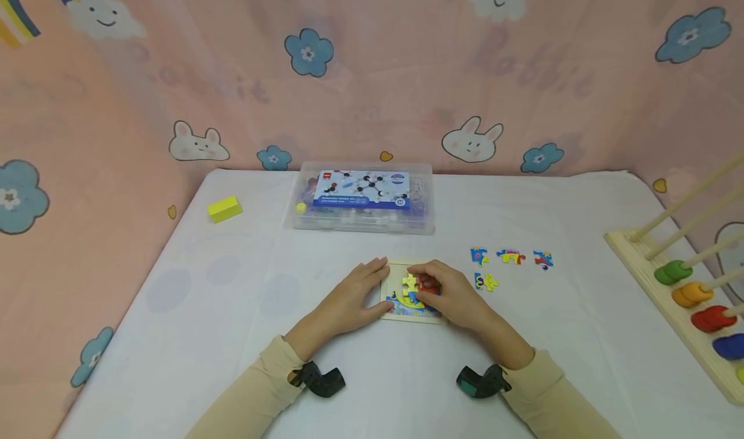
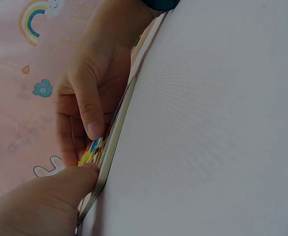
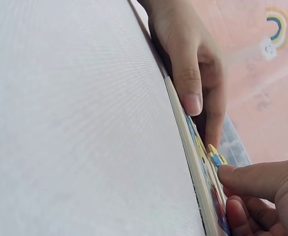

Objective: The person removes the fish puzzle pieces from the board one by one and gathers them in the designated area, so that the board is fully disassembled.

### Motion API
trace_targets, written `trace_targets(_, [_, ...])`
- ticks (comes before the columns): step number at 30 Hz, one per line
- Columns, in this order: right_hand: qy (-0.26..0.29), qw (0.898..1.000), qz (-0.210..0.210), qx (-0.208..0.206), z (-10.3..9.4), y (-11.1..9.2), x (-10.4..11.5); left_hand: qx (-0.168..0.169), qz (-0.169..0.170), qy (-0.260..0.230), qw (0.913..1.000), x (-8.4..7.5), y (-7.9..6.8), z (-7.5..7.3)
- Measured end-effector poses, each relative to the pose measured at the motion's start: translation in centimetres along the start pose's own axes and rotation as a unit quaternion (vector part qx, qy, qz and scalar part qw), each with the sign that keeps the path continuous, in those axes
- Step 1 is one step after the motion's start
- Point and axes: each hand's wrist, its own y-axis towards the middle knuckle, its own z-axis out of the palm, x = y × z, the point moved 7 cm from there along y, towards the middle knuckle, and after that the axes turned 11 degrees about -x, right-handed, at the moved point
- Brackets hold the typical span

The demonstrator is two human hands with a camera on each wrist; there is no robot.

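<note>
We record pale, matt wood in the puzzle board (image 1: 401, 318) and bead rack (image 1: 653, 290). The case (image 1: 325, 224) looks like clear plastic — smooth, lightly glossy — and we read tablecloth (image 1: 174, 361) and backdrop (image 1: 378, 84) as matt cloth.

This looks like a children's play area; home or classroom, one cannot tell. Pink cloth (image 1: 378, 84) rises behind the far edge of the bench (image 1: 407, 387) and along its left edge, printed with rabbits (image 1: 472, 142), smiling clouds (image 1: 106, 18), blue flowers (image 1: 309, 53) and a rainbow (image 1: 22, 14). Toys stand on the white cover (image 1: 223, 310): a wooden peg rack (image 1: 677, 310) with coloured beads (image 1: 713, 319) along the right edge, a boxed molecular model kit (image 1: 361, 190) by the far edge, a yellow block (image 1: 225, 209) near the far left corner, and a picture puzzle (image 1: 401, 311).
</note>
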Motion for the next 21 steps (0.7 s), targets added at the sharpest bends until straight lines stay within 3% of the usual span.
trace_targets(10, [0.005, 1.000, -0.011, 0.002, -0.8, 0.4, 0.0, 0.003, -0.005, -0.003, 1.0000, 0.1, -0.1, 0.1])
trace_targets(21, [-0.063, 0.998, 0.025, -0.014, -5.1, -0.4, -2.3, -0.004, 0.001, 0.002, 1.0000, 0.0, -0.1, 0.2])
